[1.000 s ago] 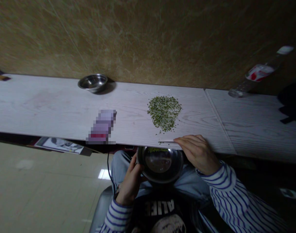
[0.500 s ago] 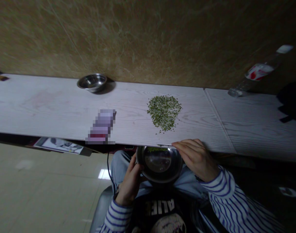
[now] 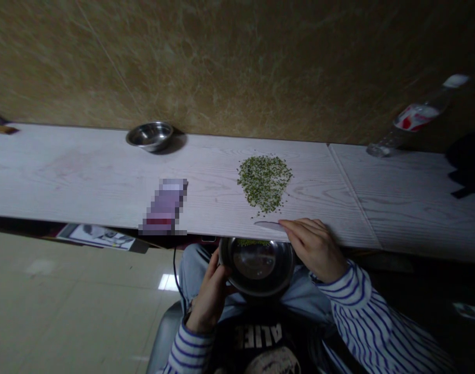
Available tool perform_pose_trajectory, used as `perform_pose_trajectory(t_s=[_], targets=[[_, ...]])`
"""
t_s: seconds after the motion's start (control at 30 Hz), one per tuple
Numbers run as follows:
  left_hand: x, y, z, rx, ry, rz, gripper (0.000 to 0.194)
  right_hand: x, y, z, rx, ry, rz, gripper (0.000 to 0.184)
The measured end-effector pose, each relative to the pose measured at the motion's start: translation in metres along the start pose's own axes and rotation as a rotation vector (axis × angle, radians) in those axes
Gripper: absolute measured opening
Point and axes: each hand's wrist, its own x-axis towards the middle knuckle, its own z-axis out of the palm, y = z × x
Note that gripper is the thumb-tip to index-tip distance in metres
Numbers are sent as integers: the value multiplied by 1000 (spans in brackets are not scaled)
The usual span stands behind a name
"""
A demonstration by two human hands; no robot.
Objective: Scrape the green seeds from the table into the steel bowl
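My left hand [image 3: 209, 296] is closed on the left rim of a large steel bowl [image 3: 256, 285], held over my lap just below the table's front edge. Small green beans [image 3: 253, 242] show in the bowl's far side, partly hidden by the edge. My right hand [image 3: 317, 246] pinches a thin, flat, pale piece with a dark edge [image 3: 267, 225]; its exact kind is unclear. That piece lies low over the tabletop near the front edge. Just beyond it, a loose patch of small green beans [image 3: 263, 182] is spread on the white wood-grain table [image 3: 209, 161].
A phone-like blurred object [image 3: 165, 208] lies left of the beans. Behind it stands a small steel bowl [image 3: 149, 137] by the wall. At the right are a clear plastic bottle [image 3: 412, 118] and a black object [image 3: 469, 163]. An open drawer [image 3: 100, 236] sits below the table.
My right hand has moved slightly away from me, bringing the thin flat piece from the table's edge onto the tabletop. My left hand keeps its hold on the bowl.
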Motion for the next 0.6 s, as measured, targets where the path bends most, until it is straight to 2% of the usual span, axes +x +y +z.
perform_pose_trajectory(t_s=[0.13,0.3,0.6], targets=[[0,1,-1,18,2,13,79,3,9,4,-28,31,57,23],[1,1,-2,22,17,3,80,12,8,8,-21,59,39,21],[1,0,-6,-16,7,27,78,15,2,4,8,-20,12,23]])
